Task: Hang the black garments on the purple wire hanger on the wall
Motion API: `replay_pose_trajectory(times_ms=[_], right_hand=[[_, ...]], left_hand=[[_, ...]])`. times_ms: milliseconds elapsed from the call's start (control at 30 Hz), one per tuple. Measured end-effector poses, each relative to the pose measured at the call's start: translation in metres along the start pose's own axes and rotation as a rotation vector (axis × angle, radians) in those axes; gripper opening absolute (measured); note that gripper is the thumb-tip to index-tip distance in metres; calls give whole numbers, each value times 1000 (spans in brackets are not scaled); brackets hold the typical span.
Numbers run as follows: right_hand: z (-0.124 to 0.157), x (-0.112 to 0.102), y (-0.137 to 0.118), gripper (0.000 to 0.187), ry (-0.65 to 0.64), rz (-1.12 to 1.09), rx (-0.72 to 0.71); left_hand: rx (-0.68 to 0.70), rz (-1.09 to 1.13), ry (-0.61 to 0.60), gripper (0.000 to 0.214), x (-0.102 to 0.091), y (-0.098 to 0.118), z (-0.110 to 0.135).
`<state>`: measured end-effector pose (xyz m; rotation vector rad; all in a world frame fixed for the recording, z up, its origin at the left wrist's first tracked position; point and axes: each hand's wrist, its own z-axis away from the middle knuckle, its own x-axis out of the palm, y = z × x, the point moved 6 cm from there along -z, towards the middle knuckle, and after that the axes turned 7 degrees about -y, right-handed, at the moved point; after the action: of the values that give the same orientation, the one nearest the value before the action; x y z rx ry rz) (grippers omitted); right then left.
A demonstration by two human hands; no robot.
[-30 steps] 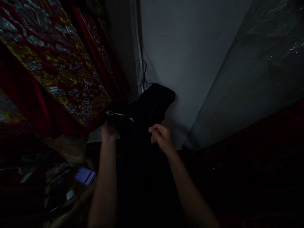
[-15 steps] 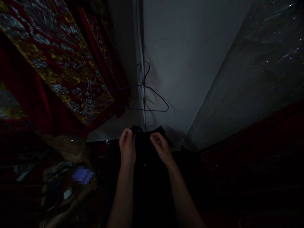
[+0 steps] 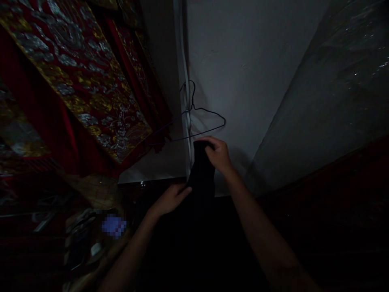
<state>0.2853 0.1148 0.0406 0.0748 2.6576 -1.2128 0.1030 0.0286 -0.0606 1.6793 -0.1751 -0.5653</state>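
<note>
- Black cloth (image 3: 204, 164): center, hangs from right hand (image 3: 219, 153), narrow top end up, rest running down toward the near side; lower part lost in the dark.
- Right hand: closed, thumb in front and fingers over the top, pinching the cloth's upper right corner.
- Left hand (image 3: 172, 198): lower and nearer, at the cloth's left edge; thumb lies against it, partly spread from the fingers. Fingertips hidden; can't tell if it grips.
- Hanger (image 3: 224, 120): dark wire, bare, just above and beyond the right hand; its left end reaches in front of the red cloth.
- Pale strip (image 3: 184, 52): runs up the wall (image 3: 237, 61) behind the hanger, partly hidden lower down by the black cloth.
- Red cloth (image 3: 100, 81): gold and silver decoration, fills far left, near the hanger's left end.
- Clear plastic sheet (image 3: 343, 73): far right, well apart from both hands.
- Near left: lit screen (image 3: 114, 225), pixelated, and small white thing (image 3: 96, 249), blurred; both left of the left forearm.
- Nothing solid seen between right hand and hanger.
</note>
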Motion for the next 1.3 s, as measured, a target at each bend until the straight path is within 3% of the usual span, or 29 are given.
replay_pose_trajectory(times_ms=[67,133,200,300,367,467,567,700,800,900,967,1033,1167,1233,1300], right_hand=[[-28,-6,19,45,58,41,18],[-48,-1,46,46,55,75,117],[-56,9,72,32,-8,110,230],[-50,14,95,17,-120,144,342],[-39,1,97,23,-139,153,365],[-24,-34,88,28,-144,193,370],[-19,-70,71,31,-139,294,338],[-20,-97,48,37,-70,428,293],[-14,-93,36,43,-47,421,303],[-2,-70,26,40,-168,308,270],[8,-58,14,27,-256,274,153],[14,-63,3,30,-193,309,25],[13,-125,3,58,234,391,-17],[4,-157,12,50,286,388,35],[-11,-179,19,32,211,358,103]], left_hand=[[-9,-37,-75,34,-3,-2,5],[6,-75,-52,46,-10,-2,8],[-26,-202,-16,60,-19,-5,8],[-207,-514,31,64,-38,-24,10],[-324,-675,10,57,-52,-37,14],[-329,-785,-50,48,-74,-40,15],[-236,-855,22,42,-101,-16,7],[92,-934,295,38,-130,61,-9],[348,-898,438,32,-131,122,-19],[436,-891,442,30,-121,158,-40],[435,-923,436,34,-118,165,-58],[412,-960,404,42,-118,161,-76],[359,-1049,299,39,-123,141,-94],[373,-1065,312,36,-127,138,-90],[404,-1044,358,32,-133,140,-83]])
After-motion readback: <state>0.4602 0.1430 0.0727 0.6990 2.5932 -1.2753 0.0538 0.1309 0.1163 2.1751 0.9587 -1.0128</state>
